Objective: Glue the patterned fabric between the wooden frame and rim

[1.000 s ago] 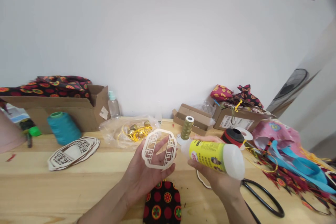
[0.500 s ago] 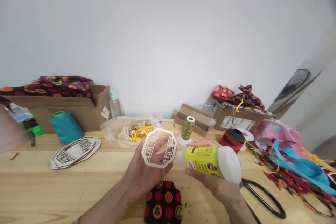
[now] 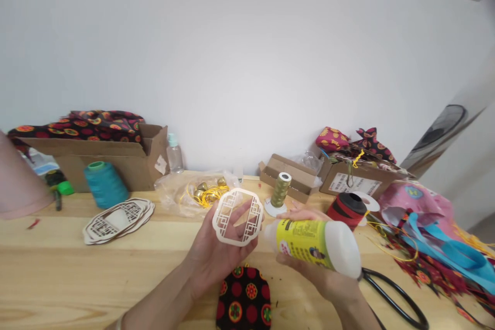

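Fretwork frame (image 3: 237, 192), pale laser-cut wood or card in a lattice pattern, sits upright above the table, held in the left hand (image 3: 216, 258). That hand cups it from behind with the fingers spread, and the thumb seems to press through the lattice, though the openings make the exact contact hard to read. The palm faces the person, giving the thin piece broad, steady support. The right hand (image 3: 313, 273) wraps firmly around a squeeze bottle (image 3: 305, 242) with a yellow-green label, lying nearly level with its nozzle (image 3: 268, 232) pointing at the frame's edge but not touching it. Both forearms angle in from the bottom of the view.

Below the hands lies a black fabric pouch (image 3: 243, 299) with red and green medallions. Nearby are an olive thread spool (image 3: 280, 191), a red-and-black spool (image 3: 346, 211), black-handled scissors (image 3: 398, 294), and a stack of matching frames (image 3: 118, 221) on the pine table (image 3: 58, 278).
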{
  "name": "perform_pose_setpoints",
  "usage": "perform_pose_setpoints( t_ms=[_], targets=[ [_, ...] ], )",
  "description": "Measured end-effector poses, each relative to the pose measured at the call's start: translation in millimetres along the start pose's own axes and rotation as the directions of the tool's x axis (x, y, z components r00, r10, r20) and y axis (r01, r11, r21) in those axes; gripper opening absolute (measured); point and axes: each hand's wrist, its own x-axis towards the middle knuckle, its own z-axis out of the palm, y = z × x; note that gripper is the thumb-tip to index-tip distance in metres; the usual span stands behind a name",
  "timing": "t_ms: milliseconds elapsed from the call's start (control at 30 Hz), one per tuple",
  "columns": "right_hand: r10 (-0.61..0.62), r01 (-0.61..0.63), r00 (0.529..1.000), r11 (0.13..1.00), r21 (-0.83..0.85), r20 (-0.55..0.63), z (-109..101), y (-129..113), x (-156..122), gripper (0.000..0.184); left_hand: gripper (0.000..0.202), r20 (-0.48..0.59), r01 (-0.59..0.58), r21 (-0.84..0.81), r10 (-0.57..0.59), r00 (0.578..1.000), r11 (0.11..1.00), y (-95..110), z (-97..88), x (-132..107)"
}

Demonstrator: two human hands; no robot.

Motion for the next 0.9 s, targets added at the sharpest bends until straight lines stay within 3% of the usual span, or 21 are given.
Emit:
perform_pose_setpoints(
  t_ms=[100,233,367,567,633,767,900],
  targets=[
    [0.003,-0.003,0.998,1.000,-0.005,-0.062,0.1,0.0,-0.6,0.036,0.051,-0.010,0.004,-0.001,-0.004,1.000,1.000,-0.3,0.1,-0.9],
    [-0.042,0.042,0.999,0.998,-0.038,0.006,0.2,-1.5,0.2,0.039,0.050,-0.027,-0.007,-0.007,0.006,1.000,1.000,-0.1,1.1,-1.5],
    [-0.015,0.014,0.998,0.999,-0.029,-0.063,2.3,-1.3,0.0,0.038,0.050,-0.025,-0.032,-0.012,0.031,0.999,0.999,0.0,0.8,-1.7],
    [-0.028,0.025,0.999,0.998,-0.061,-0.046,5.9,-1.2,-1.9,0.039,0.050,-0.031,-0.038,-0.019,0.037,0.999,0.999,-0.6,0.2,-1.8],
    [-0.006,0.002,0.997,0.999,-0.047,-0.073,7.1,-0.8,-2.2,0.038,0.050,-0.039,-0.038,-0.025,0.037,0.999,0.999,-0.3,0.9,-0.7],
    [-0.016,0.016,1.000,1.000,-0.019,-0.012,9.9,0.5,-3.1,0.040,0.053,-0.057,-0.037,-0.014,0.036,0.998,0.999,-0.3,2.5,1.0],
    [0.024,-0.022,0.997,0.999,0.037,-0.069,12.0,0.4,-3.5,0.036,0.052,-0.070,-0.045,-0.012,0.044,0.997,0.999,-1.1,1.7,0.0]
  ],
)
